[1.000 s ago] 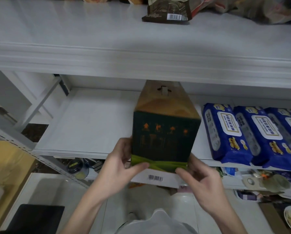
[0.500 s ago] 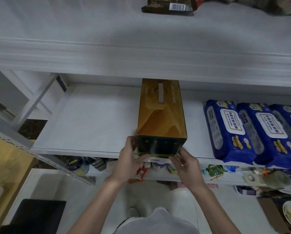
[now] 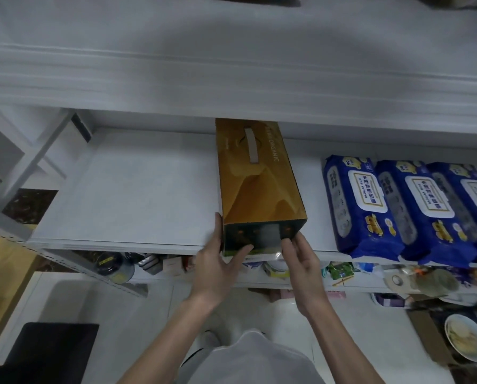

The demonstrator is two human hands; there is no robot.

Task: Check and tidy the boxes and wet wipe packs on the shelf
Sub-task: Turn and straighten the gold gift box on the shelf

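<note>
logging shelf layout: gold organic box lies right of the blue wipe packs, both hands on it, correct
No: head view shows the gold organic box left of the blue wipe packs, left hand and right hand on it.

Bare shelf (image 3: 137,189) is left open at centre left; passage rightward is blocked by the box (image 3: 256,189) and wet wipe packs (image 3: 398,206).

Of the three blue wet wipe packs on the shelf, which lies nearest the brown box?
The leftmost pack, next to the box; the middle pack and rightmost pack lie beyond it.
</note>
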